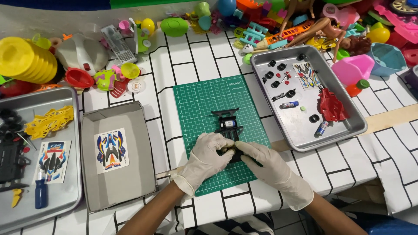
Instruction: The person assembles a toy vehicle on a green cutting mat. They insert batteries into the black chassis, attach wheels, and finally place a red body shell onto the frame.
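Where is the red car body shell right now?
The red car body shell lies in the metal tray right of the green cutting mat, beside a sticker sheet.

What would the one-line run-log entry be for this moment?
left hand: gripping black toy car chassis | right hand: gripping same chassis | surface: green cutting mat | right: metal tray, red car body

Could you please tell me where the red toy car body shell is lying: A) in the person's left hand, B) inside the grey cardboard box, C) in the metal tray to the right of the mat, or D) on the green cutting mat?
C: the red car body shell lies in the metal tray right of the green cutting mat, beside small black wheels.
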